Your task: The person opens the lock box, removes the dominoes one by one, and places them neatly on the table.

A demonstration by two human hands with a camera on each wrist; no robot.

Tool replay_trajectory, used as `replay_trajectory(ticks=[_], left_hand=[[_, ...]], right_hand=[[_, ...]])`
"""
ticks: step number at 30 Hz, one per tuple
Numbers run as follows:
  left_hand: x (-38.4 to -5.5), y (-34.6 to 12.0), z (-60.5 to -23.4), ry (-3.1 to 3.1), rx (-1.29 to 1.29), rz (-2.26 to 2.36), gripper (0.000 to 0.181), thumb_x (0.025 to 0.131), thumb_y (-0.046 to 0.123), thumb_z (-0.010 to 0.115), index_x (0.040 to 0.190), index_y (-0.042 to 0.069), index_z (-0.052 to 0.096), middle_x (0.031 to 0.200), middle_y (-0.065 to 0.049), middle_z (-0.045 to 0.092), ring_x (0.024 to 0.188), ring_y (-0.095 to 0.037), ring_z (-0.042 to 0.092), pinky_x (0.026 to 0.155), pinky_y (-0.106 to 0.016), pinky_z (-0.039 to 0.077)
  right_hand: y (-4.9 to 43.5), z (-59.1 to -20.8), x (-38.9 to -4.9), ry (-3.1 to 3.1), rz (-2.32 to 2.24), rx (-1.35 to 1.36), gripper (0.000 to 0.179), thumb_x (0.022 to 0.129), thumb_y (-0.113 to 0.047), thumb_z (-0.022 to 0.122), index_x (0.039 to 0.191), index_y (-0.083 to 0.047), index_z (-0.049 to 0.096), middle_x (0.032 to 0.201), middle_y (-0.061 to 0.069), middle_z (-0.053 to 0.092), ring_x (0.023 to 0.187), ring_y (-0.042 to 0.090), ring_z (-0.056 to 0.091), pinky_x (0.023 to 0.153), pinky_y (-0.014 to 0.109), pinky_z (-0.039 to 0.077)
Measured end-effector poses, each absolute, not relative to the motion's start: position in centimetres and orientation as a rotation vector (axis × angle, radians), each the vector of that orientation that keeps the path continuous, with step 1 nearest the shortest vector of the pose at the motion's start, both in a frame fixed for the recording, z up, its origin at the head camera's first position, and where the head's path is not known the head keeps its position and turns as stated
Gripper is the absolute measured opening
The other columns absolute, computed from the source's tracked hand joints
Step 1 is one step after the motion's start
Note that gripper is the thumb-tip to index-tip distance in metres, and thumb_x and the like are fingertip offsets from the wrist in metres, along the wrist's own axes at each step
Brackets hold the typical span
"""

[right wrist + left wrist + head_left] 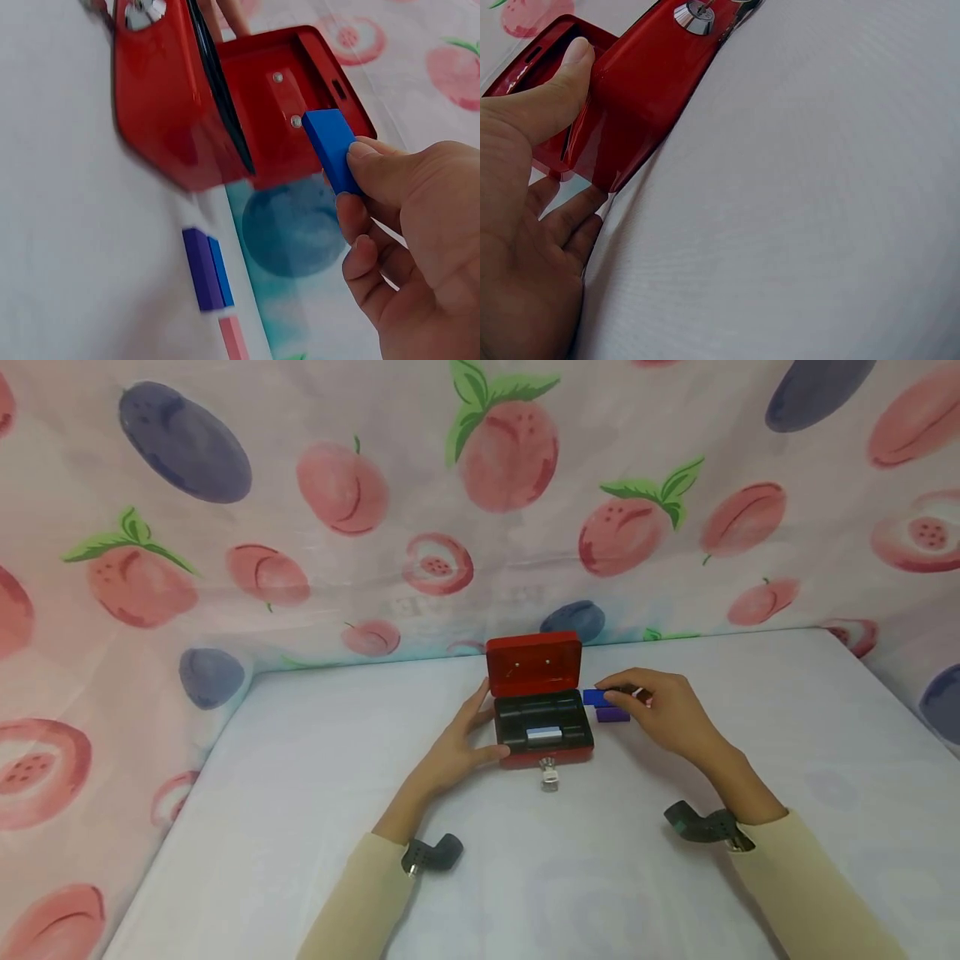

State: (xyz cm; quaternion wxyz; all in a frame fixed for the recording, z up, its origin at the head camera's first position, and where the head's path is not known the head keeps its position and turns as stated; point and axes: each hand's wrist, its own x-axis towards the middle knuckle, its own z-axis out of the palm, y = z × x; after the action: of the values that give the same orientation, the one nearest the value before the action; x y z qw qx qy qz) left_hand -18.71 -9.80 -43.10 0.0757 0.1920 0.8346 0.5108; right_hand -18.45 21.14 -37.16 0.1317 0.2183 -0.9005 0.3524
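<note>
A small red cash box (546,759) stands on the table with its lid (534,664) raised and a black tray (513,722) inside. One light-coloured block (543,733) lies in the tray. My left hand (452,752) holds the box by its left side, thumb at the front corner and fingers along the side toward the hinge. Between thumb and fingertips, my right hand (670,714) pinches a blue rectangular block (330,150), held up beside the box's right edge. Its other fingers are loosely bent.
Right of the box lie a purple block (201,270), a second blue block (221,271) beside it and a pink block (234,339). A key hangs from the front lock (694,16). Behind the white table (315,735) hangs a fruit-patterned cloth (375,577).
</note>
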Motion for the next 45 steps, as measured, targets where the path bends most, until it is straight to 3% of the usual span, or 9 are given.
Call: replay_trajectory(ticks=[8,19,38,45], left_hand=[[-18.1,-9.3,-41.9,2.467,0.601,1.565,0.096,0.083,0.013,0.073,0.155,0.028,0.011,0.157,-0.002,0.02,0.137,-0.03,0.032,0.108,-0.061,0.019],[-18.9,-9.9,-43.3,2.501,0.574,1.551,0.099,0.08,0.023,0.077,0.15,0.049,0.011,0.155,0.012,0.023,0.136,-0.016,0.035,0.109,-0.058,0.021],[-19.0,-9.8,-43.5,2.486,0.589,1.565,0.099,0.08,0.021,0.076,0.15,0.049,0.011,0.155,0.013,0.021,0.136,-0.016,0.035,0.109,-0.058,0.022],[-18.6,-9.7,-42.8,2.476,0.605,1.568,0.099,0.081,0.019,0.076,0.153,0.037,0.011,0.157,0.005,0.019,0.137,-0.023,0.033,0.108,-0.061,0.02]], right_hand=[[23.5,-38.1,-18.3,-2.623,0.983,0.602,0.017,0.091,-0.013,0.066,0.106,-0.016,0.073,0.097,-0.003,0.07,0.08,0.011,0.058,0.068,0.021,0.049],[25.8,-38.6,-18.6,-2.647,0.993,0.564,0.016,0.092,-0.015,0.065,0.106,-0.015,0.073,0.094,-0.002,0.071,0.08,0.01,0.058,0.069,0.016,0.046],[27.9,-40.1,-19.0,-2.777,0.992,0.503,0.018,0.095,-0.019,0.062,0.109,-0.012,0.071,0.1,0.006,0.069,0.084,0.019,0.056,0.069,0.021,0.048],[28.1,-40.7,-18.9,-2.822,0.965,0.472,0.019,0.094,-0.016,0.063,0.109,-0.01,0.071,0.1,0.008,0.069,0.084,0.022,0.056,0.07,0.028,0.049]])
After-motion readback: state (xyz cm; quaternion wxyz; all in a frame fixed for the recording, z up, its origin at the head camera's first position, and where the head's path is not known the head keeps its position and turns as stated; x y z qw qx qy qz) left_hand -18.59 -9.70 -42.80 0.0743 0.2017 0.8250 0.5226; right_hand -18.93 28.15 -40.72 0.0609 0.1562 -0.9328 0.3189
